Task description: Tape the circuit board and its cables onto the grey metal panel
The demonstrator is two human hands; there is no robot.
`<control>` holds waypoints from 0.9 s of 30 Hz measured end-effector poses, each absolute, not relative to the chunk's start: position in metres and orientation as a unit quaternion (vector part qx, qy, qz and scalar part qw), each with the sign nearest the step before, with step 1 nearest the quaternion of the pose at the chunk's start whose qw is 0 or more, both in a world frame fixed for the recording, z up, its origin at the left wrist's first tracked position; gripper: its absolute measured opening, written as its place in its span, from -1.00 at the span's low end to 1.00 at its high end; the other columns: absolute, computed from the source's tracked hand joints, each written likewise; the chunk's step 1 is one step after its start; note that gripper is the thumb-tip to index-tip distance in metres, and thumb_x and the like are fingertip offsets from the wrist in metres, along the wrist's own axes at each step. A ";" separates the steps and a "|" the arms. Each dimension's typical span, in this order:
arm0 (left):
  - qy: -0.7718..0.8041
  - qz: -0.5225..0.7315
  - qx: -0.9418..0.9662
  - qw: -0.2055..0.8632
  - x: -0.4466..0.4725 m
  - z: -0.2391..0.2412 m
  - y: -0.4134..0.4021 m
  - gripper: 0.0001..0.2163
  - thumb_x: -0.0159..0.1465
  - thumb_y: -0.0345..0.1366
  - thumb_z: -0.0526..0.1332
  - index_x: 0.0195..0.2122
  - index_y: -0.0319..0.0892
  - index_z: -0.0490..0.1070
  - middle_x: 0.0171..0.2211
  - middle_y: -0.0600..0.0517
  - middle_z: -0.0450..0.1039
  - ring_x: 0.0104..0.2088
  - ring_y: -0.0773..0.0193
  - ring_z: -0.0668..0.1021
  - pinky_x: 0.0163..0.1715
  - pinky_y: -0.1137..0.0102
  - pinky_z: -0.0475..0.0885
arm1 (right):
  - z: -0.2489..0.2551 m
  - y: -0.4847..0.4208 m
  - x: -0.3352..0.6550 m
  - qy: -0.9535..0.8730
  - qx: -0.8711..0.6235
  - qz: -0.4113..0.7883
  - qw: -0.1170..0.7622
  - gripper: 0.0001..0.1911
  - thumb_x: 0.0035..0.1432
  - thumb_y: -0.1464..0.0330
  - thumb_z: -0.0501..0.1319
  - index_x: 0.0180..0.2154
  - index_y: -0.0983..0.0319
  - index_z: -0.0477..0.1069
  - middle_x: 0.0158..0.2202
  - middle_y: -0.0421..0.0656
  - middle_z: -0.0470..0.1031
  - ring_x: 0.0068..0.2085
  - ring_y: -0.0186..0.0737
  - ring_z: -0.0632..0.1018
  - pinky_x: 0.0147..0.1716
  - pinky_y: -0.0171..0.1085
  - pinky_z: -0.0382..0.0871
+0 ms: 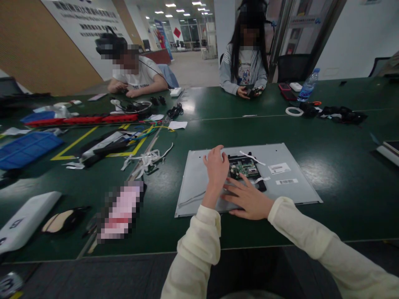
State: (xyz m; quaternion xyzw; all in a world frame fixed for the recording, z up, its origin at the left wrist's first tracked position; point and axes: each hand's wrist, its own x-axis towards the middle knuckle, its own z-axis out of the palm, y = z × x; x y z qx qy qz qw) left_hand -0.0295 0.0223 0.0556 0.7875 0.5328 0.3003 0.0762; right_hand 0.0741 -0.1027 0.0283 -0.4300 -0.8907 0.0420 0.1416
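A flat grey panel (199, 182), like the back of a display, lies on the table in front of me. A green circuit board (245, 167) with a black frame (261, 185) sits at its middle. White strips of tape (249, 156) lie across the frame's edges. My left hand (217, 170) is raised at the board's left side, fingers bent and apart, its fingertips partly hidden. Below the board, my right hand (249, 198) rests low over the panel with fingers spread. Nothing shows in either hand.
Crumpled white strips (148, 162) and a blurred pink item (121, 211) lie left of the panel. Farther left are a blue tray (28, 147) and red bars (81, 120). Two people sit opposite, near a water bottle (308, 86) and tape roll (294, 111).
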 end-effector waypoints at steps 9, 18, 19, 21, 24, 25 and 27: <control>0.523 0.322 0.783 0.098 -0.031 0.050 0.025 -0.74 0.35 -0.39 -0.04 -0.01 -0.10 0.31 0.04 -0.03 0.43 0.07 0.19 0.42 0.17 0.15 0.12 | 0.022 -0.087 0.083 -0.843 -0.517 -0.021 0.145 -0.47 0.25 0.10 0.04 0.19 0.15 0.26 0.34 -0.01 0.01 0.36 0.07 -0.15 0.24 0.22 -0.37; 0.509 0.312 0.795 0.112 -0.031 0.047 0.022 -0.76 0.34 -0.39 -0.01 -0.01 -0.10 0.31 0.02 -0.03 0.44 0.07 0.17 0.42 0.18 0.13 0.10 | 0.005 -0.056 0.123 -0.740 -0.650 -0.099 0.137 -0.50 0.28 0.11 -0.03 0.16 0.16 0.28 0.35 -0.02 -0.02 0.36 0.09 -0.14 0.23 0.24 -0.38; 0.507 0.313 0.795 0.112 -0.031 0.046 0.021 -0.76 0.34 -0.39 -0.01 -0.01 -0.10 0.31 0.01 -0.02 0.44 0.07 0.17 0.42 0.19 0.12 0.09 | 0.004 -0.054 0.128 -0.729 -0.663 -0.106 0.135 -0.48 0.28 0.11 -0.04 0.18 0.16 0.26 0.35 -0.02 -0.02 0.36 0.09 -0.13 0.22 0.25 -0.38; 0.503 0.315 0.797 0.113 -0.031 0.045 0.021 -0.77 0.35 -0.37 -0.02 -0.02 -0.09 0.31 0.01 -0.02 0.43 0.07 0.16 0.42 0.19 0.09 0.08 | 0.001 -0.052 0.136 -0.706 -0.685 -0.121 0.131 -0.46 0.29 0.09 -0.06 0.20 0.15 0.23 0.34 -0.02 -0.01 0.35 0.09 -0.12 0.21 0.27 -0.36; 0.496 0.316 0.800 0.118 -0.031 0.044 0.020 -0.78 0.37 -0.34 -0.03 -0.03 -0.10 0.31 0.01 -0.04 0.42 0.07 0.16 0.41 0.18 0.08 0.10 | -0.003 -0.050 0.147 -0.681 -0.709 -0.137 0.123 -0.44 0.29 0.07 -0.09 0.23 0.15 0.19 0.34 -0.02 -0.02 0.35 0.10 -0.13 0.20 0.29 -0.34; 0.495 0.314 0.801 0.120 -0.031 0.043 0.020 -0.79 0.37 -0.33 -0.04 -0.04 -0.10 0.31 0.01 -0.04 0.42 0.06 0.16 0.41 0.18 0.07 0.11 | -0.004 -0.049 0.151 -0.673 -0.716 -0.141 0.121 -0.44 0.29 0.07 -0.09 0.23 0.15 0.18 0.34 -0.02 -0.01 0.35 0.10 -0.13 0.20 0.29 -0.34; 0.494 0.309 0.803 0.125 -0.031 0.043 0.020 -0.79 0.38 -0.31 -0.05 -0.05 -0.11 0.30 -0.01 -0.05 0.43 0.04 0.16 0.42 0.17 0.05 0.12 | -0.008 -0.047 0.158 -0.656 -0.731 -0.147 0.116 -0.43 0.29 0.06 -0.10 0.23 0.15 0.17 0.33 -0.02 0.01 0.35 0.10 -0.12 0.19 0.30 -0.33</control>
